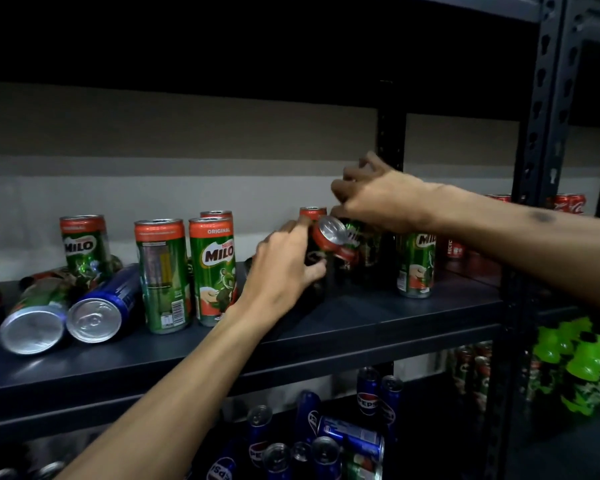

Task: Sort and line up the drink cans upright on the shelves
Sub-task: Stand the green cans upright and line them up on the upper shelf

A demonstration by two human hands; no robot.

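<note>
Head view: upright cans [161, 275] stand, lying cans [94, 317] remain; my left hand [281, 268] grips a dark can [315, 289], right hand [378, 199] a tilted can [331, 232].

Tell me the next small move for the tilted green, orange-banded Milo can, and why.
Probably tip the tilted green Milo can upright onto the dark metal shelf. The right hand grips it leaning; the left hand holds a dark can beside it, and other green Milo cans stand upright to the left.
</note>
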